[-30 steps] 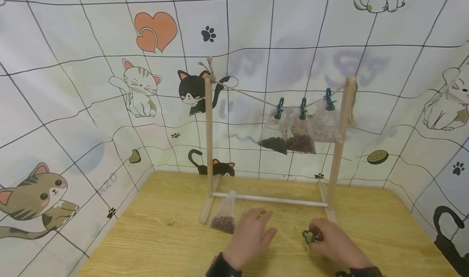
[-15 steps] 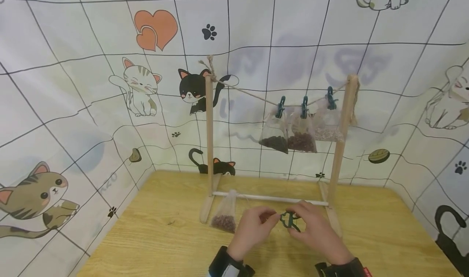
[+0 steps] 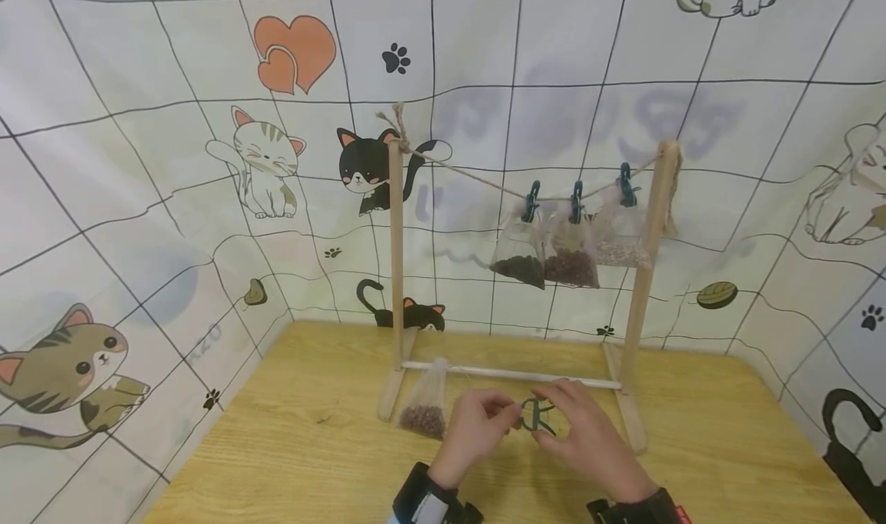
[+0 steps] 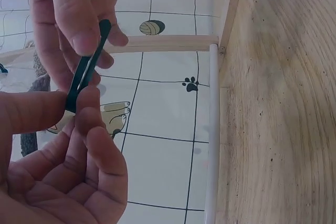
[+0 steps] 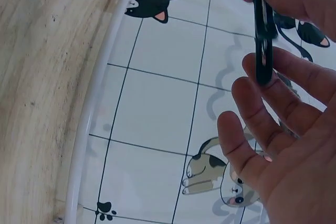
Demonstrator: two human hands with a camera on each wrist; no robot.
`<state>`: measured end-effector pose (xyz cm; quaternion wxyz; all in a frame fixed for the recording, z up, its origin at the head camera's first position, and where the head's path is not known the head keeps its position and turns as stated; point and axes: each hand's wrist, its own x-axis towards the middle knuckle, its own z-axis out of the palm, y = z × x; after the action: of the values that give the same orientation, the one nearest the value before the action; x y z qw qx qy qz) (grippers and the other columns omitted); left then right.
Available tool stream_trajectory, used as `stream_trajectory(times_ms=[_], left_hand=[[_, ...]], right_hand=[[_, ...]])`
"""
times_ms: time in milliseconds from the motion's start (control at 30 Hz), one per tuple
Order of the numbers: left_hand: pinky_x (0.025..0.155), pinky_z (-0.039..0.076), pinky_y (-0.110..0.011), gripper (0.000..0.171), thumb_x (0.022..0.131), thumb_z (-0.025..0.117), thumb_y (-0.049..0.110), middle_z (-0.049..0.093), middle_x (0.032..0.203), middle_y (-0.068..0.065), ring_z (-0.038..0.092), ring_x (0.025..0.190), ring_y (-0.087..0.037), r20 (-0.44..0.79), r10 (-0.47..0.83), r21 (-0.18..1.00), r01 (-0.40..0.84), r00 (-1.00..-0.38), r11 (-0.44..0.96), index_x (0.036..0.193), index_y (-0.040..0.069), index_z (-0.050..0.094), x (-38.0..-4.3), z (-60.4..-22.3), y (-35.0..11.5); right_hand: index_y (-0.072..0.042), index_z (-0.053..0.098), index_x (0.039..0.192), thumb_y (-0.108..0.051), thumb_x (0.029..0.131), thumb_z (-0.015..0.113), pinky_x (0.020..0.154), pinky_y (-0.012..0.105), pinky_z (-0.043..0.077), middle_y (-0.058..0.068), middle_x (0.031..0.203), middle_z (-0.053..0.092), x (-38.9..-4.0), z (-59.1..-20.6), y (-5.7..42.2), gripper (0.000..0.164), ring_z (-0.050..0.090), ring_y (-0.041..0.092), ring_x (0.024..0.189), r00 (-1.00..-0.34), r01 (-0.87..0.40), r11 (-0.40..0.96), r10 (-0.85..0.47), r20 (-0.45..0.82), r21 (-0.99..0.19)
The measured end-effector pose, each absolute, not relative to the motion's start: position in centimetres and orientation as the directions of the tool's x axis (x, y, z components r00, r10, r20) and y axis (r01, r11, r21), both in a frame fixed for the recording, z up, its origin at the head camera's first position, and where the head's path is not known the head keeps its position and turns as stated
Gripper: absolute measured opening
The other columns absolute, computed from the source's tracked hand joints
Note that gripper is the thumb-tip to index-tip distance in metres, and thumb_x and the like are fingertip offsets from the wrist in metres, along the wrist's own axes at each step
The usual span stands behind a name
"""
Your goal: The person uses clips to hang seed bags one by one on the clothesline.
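Observation:
A dark green spring clip (image 3: 536,415) is held between my two hands above the table. My left hand (image 3: 477,432) pinches one end of it between thumb and forefinger, as the left wrist view shows plainly. The splayed handles at the other end are gripped by my right hand (image 3: 591,439), thumb on one and fingers on the other. Left of my left hand, a small mesh bag (image 3: 424,415) of reddish-brown bits stands on the table. Similar clips hold a dark-filled bag (image 3: 519,262), a red-filled bag (image 3: 571,261) and a pale-filled bag (image 3: 621,247) on the twine.
Twine (image 3: 464,174) sags between the left post (image 3: 398,262) and right post (image 3: 651,262) of a wooden stand. A white crossbar (image 3: 512,373) joins the posts low down. Behind the wooden table (image 3: 291,432) hangs a cat-printed cloth (image 3: 208,224).
My right hand has moved left, bringing the clip to my left hand. My left hand has turned from spread fingers to pinching the clip's end. The bags have stayed put.

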<state>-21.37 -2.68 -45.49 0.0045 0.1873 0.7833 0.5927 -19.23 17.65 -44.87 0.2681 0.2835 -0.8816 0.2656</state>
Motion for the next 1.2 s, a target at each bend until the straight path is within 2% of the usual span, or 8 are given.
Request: stream_trajectory(times_ms=[200,433,633,833,900,1000,1133,1200], left_hand=[[0.062,0.052,-0.024,0.014,0.098,0.072,0.018,0.076,0.078,-0.006,0.063,0.066,-0.007,0.211,0.267,0.935,0.274,-0.940,0.224,0.092,0.007,0.079,-21.5,-45.2,-2.9],[0.058,0.051,-0.023,0.013,0.097,0.071,0.014,0.076,0.080,-0.010,0.063,0.065,-0.010,0.160,0.257,0.965,0.207,-0.953,0.164,0.093,0.004,0.078,-21.4,-44.8,-3.0],[0.059,0.054,-0.025,0.014,0.099,0.069,0.011,0.077,0.083,-0.015,0.063,0.066,-0.012,0.126,0.284,0.983,0.158,-0.951,0.092,0.095,0.001,0.078,-21.6,-44.8,-2.8],[0.059,0.051,-0.023,0.016,0.099,0.067,0.010,0.076,0.082,-0.016,0.062,0.064,-0.011,0.086,0.306,0.993,0.107,-0.948,0.053,0.097,-0.002,0.077,-21.7,-45.1,-2.5],[0.059,0.050,-0.023,0.016,0.099,0.067,0.012,0.076,0.082,-0.014,0.062,0.065,-0.011,0.092,0.303,0.989,0.122,-0.948,0.080,0.097,0.000,0.077,-21.7,-45.1,-2.6],[0.063,0.050,-0.024,0.016,0.100,0.068,0.017,0.076,0.087,-0.009,0.062,0.070,-0.009,0.162,0.268,0.957,0.218,-0.950,0.192,0.099,0.004,0.077,-21.8,-45.3,-3.1],[0.061,0.048,-0.022,0.017,0.098,0.069,0.017,0.074,0.092,-0.007,0.057,0.068,-0.003,0.336,0.174,0.819,0.378,-0.926,0.432,0.105,0.002,0.076,-22.6,-45.6,-4.6],[0.059,0.047,-0.023,0.019,0.097,0.070,0.015,0.073,0.095,-0.008,0.056,0.068,-0.005,0.388,0.116,0.750,0.386,-0.914,0.537,0.109,0.000,0.075,-23.3,-45.8,-5.6]], right_hand=[[-0.009,0.064,0.130,-0.006,0.066,0.095,0.074,0.030,0.055,-0.003,0.111,0.065,-19.5,-44.7,18.9,0.071,0.060,0.016,0.094,-0.693,-0.658,0.663,-0.348,0.632,-0.356],[-0.014,0.065,0.125,-0.003,0.070,0.092,0.071,0.027,0.053,-0.006,0.109,0.067,-19.6,-44.4,19.2,0.063,0.061,0.007,0.091,-0.702,-0.676,0.610,-0.363,0.613,-0.414],[-0.015,0.068,0.119,0.002,0.070,0.091,0.068,0.026,0.053,-0.013,0.098,0.065,-19.6,-44.4,18.8,0.057,0.060,0.003,0.083,-0.698,-0.681,0.570,-0.313,0.644,-0.461],[-0.008,0.070,0.117,0.010,0.069,0.088,0.069,0.024,0.055,-0.005,0.092,0.070,-19.6,-44.6,18.3,0.054,0.064,0.008,0.077,-0.667,-0.709,0.502,-0.249,0.702,-0.495],[-0.008,0.071,0.117,0.010,0.069,0.087,0.069,0.023,0.055,-0.003,0.090,0.070,-19.6,-44.8,18.3,0.053,0.064,0.008,0.076,-0.661,-0.713,0.495,-0.238,0.711,-0.497],[-0.006,0.072,0.117,0.009,0.070,0.087,0.067,0.024,0.056,0.001,0.088,0.070,-19.5,-45.0,18.4,0.052,0.065,0.007,0.075,-0.652,-0.722,0.486,-0.239,0.719,-0.493],[-0.005,0.073,0.117,0.008,0.070,0.087,0.063,0.027,0.057,0.002,0.086,0.071,-19.6,-45.1,18.6,0.050,0.065,0.004,0.074,-0.640,-0.729,0.495,-0.248,0.727,-0.473],[-0.005,0.073,0.115,0.008,0.071,0.088,0.062,0.028,0.057,-0.001,0.086,0.071,-19.6,-45.1,18.7,0.048,0.064,0.001,0.074,-0.646,-0.718,0.515,-0.243,0.723,-0.468]])
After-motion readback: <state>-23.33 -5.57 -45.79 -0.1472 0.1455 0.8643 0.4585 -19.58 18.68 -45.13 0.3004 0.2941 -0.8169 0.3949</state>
